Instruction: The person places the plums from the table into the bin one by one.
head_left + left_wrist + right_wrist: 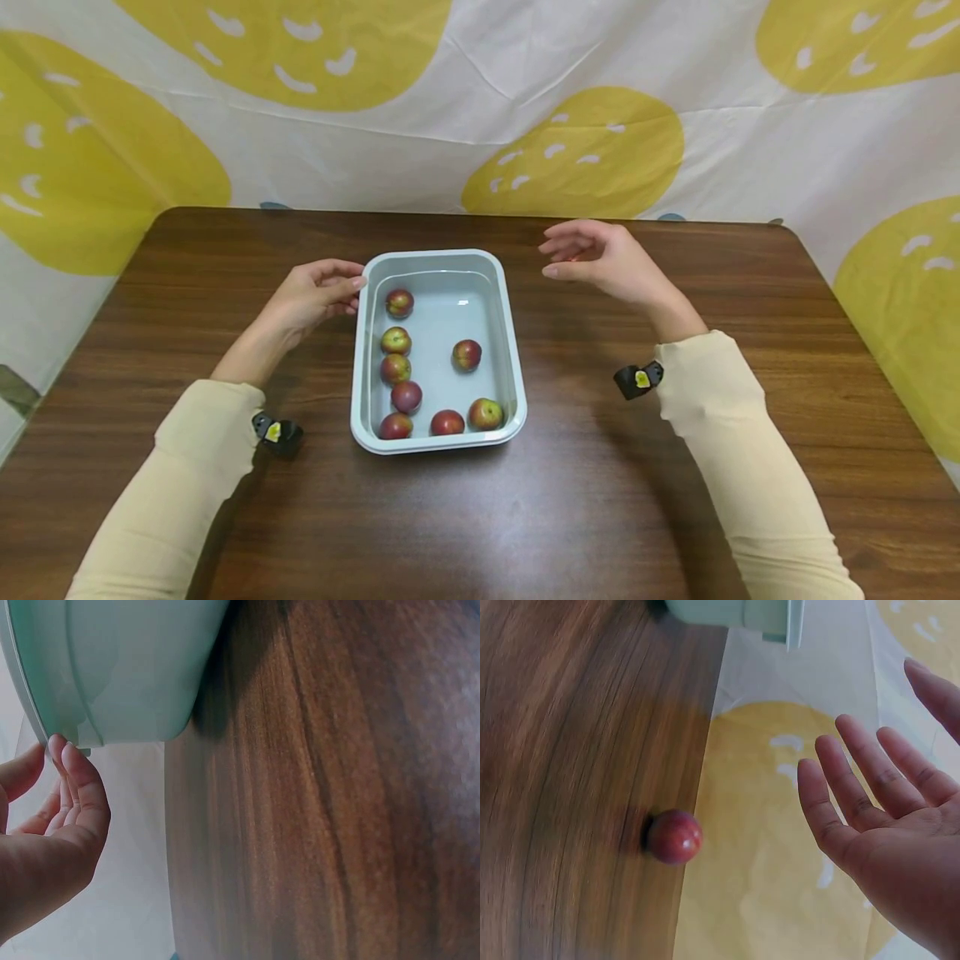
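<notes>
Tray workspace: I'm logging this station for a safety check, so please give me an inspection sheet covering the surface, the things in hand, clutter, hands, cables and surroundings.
Surface: dark wooden table, no spills seen.
Job's things: pale tray at table centre, holding eight red-yellow fruits. A loose fruit is near the table's far edge, blurred.
Clutter: nothing seen.
Hands: the left hand has its fingertips on the tray's far-left rim. The right hand is raised right of the tray, fingers relaxed, holding nothing, apart from the loose fruit.
Cables: nothing seen; small black wrist cameras only.
Surroundings: white cloth backdrop with yellow patches.
</notes>
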Demonstrator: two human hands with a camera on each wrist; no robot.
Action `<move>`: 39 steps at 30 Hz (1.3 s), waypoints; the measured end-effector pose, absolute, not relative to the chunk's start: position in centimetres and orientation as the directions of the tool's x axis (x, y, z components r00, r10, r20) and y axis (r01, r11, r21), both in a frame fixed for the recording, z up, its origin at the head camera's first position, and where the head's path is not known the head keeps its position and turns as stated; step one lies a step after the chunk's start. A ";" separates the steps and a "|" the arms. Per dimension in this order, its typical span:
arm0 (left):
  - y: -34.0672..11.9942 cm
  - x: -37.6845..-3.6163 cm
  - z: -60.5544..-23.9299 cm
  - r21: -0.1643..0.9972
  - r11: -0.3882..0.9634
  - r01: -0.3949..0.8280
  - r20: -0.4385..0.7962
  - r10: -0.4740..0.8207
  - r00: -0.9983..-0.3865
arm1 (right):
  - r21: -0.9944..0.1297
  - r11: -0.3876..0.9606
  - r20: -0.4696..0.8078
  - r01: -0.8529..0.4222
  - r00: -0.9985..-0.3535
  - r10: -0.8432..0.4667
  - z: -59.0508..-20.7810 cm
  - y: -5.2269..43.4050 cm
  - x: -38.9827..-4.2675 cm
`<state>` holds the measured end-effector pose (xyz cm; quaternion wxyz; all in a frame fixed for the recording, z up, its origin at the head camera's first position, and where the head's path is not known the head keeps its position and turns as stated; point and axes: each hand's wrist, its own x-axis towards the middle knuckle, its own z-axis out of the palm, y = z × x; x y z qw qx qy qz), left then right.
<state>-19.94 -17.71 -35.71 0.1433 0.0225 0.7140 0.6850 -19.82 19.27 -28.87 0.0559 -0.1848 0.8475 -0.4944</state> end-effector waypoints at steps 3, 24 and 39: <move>-17.9 -20.2 -36.0 0.983 0.055 -0.173 -0.181 0.231 -0.956 | -0.863 0.445 0.074 -0.239 -0.931 -0.356 -29.0 19.8 -20.1; -17.1 -19.2 -34.5 0.975 0.117 -0.187 -0.208 0.213 -0.955 | -0.900 0.430 -0.042 -0.076 -0.965 -0.258 -31.7 22.7 -21.9; -17.1 -19.3 -34.6 0.977 0.113 -0.181 -0.202 0.213 -0.956 | -0.885 0.465 -0.093 -0.003 -0.979 -0.184 -33.4 23.7 -22.5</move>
